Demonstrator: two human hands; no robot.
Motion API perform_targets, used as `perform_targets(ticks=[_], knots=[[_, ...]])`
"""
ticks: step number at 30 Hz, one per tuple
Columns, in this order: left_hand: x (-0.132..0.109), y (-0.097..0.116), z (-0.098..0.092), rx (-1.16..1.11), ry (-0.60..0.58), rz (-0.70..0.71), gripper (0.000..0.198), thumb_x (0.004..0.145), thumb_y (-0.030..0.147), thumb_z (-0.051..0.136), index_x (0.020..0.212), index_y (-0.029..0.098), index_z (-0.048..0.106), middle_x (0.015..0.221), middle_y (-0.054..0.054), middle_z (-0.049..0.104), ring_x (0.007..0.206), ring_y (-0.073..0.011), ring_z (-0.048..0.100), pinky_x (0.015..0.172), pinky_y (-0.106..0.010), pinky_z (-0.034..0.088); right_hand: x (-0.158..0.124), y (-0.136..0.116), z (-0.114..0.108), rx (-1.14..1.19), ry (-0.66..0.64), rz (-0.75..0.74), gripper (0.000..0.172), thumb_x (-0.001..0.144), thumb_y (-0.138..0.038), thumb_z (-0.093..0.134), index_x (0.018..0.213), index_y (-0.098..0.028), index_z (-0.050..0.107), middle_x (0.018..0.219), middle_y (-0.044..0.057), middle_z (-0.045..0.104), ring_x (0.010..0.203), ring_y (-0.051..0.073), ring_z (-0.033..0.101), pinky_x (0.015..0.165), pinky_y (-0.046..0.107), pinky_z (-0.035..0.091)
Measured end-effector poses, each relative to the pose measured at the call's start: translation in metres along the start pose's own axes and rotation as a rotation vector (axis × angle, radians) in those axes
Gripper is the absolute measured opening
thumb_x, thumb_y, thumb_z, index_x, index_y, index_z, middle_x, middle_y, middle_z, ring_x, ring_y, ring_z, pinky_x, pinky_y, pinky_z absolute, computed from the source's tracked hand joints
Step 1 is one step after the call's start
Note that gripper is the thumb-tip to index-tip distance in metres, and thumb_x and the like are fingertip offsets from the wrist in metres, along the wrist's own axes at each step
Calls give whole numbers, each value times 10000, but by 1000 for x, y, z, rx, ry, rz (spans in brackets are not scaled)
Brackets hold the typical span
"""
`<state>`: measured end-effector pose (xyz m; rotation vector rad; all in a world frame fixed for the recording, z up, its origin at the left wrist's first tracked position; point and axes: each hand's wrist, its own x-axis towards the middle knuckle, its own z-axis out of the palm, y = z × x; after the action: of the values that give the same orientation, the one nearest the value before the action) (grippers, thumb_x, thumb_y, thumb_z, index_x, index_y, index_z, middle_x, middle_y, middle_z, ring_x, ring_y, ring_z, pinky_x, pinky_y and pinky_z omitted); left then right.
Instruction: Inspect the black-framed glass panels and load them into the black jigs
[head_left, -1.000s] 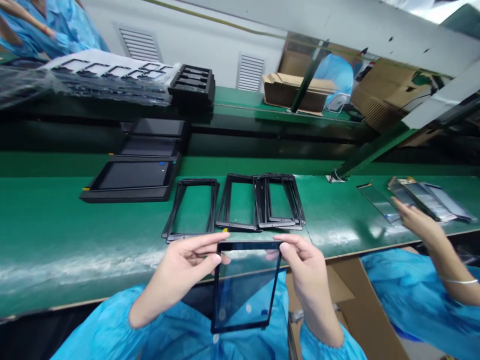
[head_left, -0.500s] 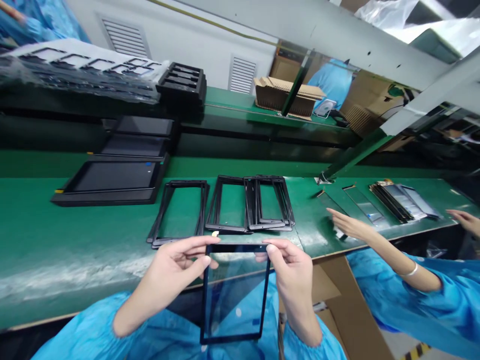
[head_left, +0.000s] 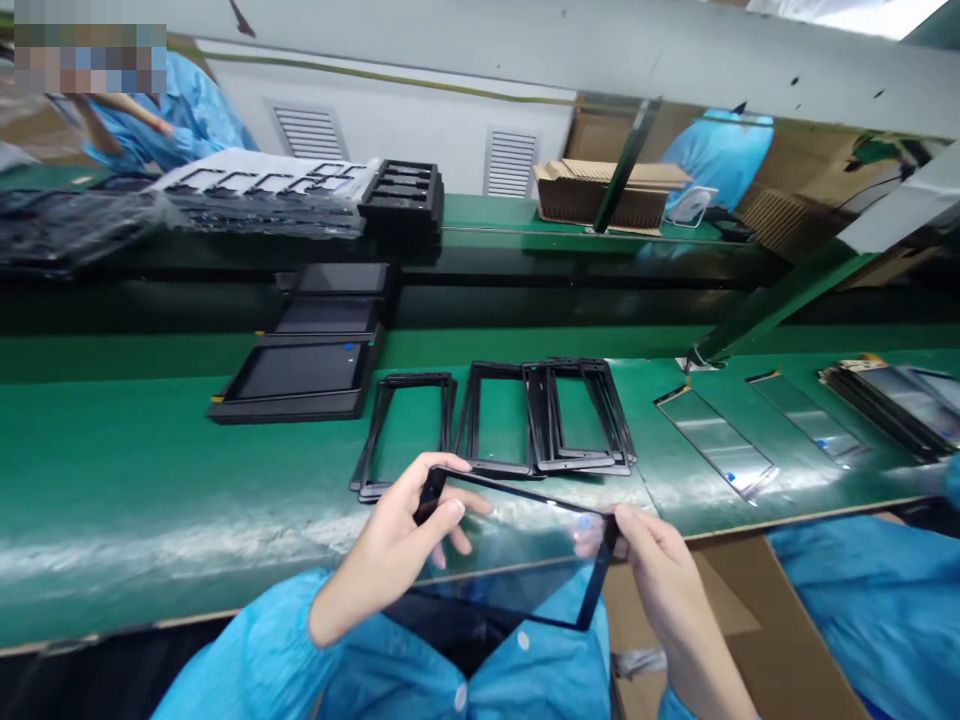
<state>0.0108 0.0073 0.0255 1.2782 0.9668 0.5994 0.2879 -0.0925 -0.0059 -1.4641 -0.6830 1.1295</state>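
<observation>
Between my two hands is a clear glass touch panel (head_left: 510,550) with a black border, tilted in front of my chest above the bench's front edge. My left hand (head_left: 409,545) is closed on its left end, thumb on the near side and fingers showing through the glass. At the opposite end, my right hand (head_left: 652,550) pinches the border by the upper right corner. Just beyond the panel, stacks of black frames lie on the green bench: a left stack (head_left: 409,435), a middle stack (head_left: 499,415) and a right stack (head_left: 581,415).
Dark screens on black trays (head_left: 300,370) stand back left. Two glass panels, one nearer (head_left: 716,440) and one farther (head_left: 806,415), lie at right beside stacked panels (head_left: 892,400). A shelf holds black trays (head_left: 401,195) and cardboard dividers (head_left: 611,190). A co-worker's blue sleeve (head_left: 862,590) is at right.
The touch panel has turned from upright to lengthwise, with my hands now at its two ends. My view has shifted left, and the co-worker's hands at right have gone out of sight.
</observation>
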Motion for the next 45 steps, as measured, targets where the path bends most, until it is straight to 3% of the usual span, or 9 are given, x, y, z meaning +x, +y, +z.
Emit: perform_targets(ticks=[10,14,17,21,24,27,32,41,45], knots=[[-8,-7,13,-84,159,-10,444,985,516,692,1244,229,473,981,-100,836,611,-181,728,478,-242,547,-13,-2,21,-95,154,-160,496,955,-596,689,638,-219,746,579,56,765,526,239,748,560,327,633],[-6,-12,10,-27,167,29,372,1025,477,634,1255,240,463,1036,-113,831,627,-197,739,485,-266,562,-19,4,21,8,129,-150,431,971,-606,666,986,-199,808,692,64,824,583,265,794,614,364,664],[0,-13,4,219,226,205,323,1035,406,614,1305,244,547,1398,-175,723,1052,-280,779,858,-422,654,-25,6,21,-8,103,-154,399,940,-530,757,1172,-205,758,765,62,846,635,267,823,661,370,677],[12,-4,-1,760,113,554,346,969,338,706,1311,310,753,1489,-73,692,1449,-341,560,1327,-620,179,-35,4,25,-101,133,-164,323,944,-502,766,1067,-203,766,716,75,837,668,289,838,635,356,680],[19,5,1,845,-90,630,247,1010,325,670,1195,314,832,1149,-33,850,1123,-271,763,1290,-544,323,-41,3,27,-131,147,-178,324,935,-498,782,1050,-196,771,736,93,845,629,290,831,610,349,684],[21,10,4,836,-138,659,258,1047,306,616,1132,274,858,1026,-39,870,879,-247,804,989,-423,588,-44,2,27,-129,162,-174,333,922,-504,799,1029,-190,780,719,92,841,606,288,826,614,352,694],[15,8,4,852,-125,695,262,1043,277,618,1152,257,855,1024,-54,870,858,-255,815,838,-353,604,-45,5,26,-100,181,-132,362,901,-531,810,1020,-190,783,689,87,832,565,289,813,596,368,698],[16,15,29,611,-330,388,355,1053,288,557,1328,305,780,884,-28,852,783,-232,800,772,-280,583,-36,7,40,-32,-109,-122,384,937,-461,783,1271,-272,793,838,32,863,755,254,842,753,347,693],[13,2,29,185,-254,69,395,1080,399,539,1374,240,749,1075,-91,859,876,-242,823,764,-293,635,-27,12,31,115,-17,-62,430,997,-564,678,1241,-239,819,1122,123,856,1013,304,830,820,377,686]])
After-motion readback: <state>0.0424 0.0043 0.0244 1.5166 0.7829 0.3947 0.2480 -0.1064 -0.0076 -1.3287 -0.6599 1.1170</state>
